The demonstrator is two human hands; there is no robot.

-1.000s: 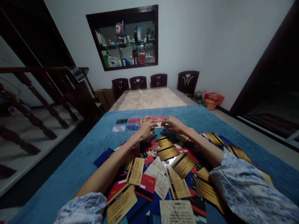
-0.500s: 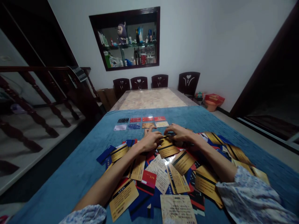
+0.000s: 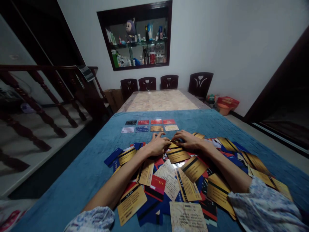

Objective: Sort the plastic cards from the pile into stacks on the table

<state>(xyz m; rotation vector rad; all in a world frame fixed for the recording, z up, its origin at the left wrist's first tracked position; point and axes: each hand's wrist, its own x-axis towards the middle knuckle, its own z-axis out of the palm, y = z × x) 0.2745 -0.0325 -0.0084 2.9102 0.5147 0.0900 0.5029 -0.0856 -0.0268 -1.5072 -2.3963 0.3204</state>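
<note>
My left hand (image 3: 158, 145) rests over the far side of a heap of bank cards, some fingers raised and its other fingertips closed at a gold card (image 3: 173, 146). From the other side, my right hand (image 3: 188, 140) bends its fingers round the same card's far edge; some fingertips are hidden. Just nearer lies another gold card (image 3: 178, 156) with a dark stripe. Gold, blue, red and pale cards overlap under both forearms, among them a red card (image 3: 156, 187) and a cream card (image 3: 188, 216) at the front.
Beyond the heap, several cards lie face up in two rows, including a black card (image 3: 130, 122) and a white card (image 3: 171, 128). A blue cloth (image 3: 96, 145) covers the near table. Dark chairs (image 3: 169, 82) stand at the far end; a railing (image 3: 41, 100) runs along the left.
The view has shifted slightly, so most things sit a little further right. My hands have drawn in at a gold card, and the striped gold card shows more fully below them.
</note>
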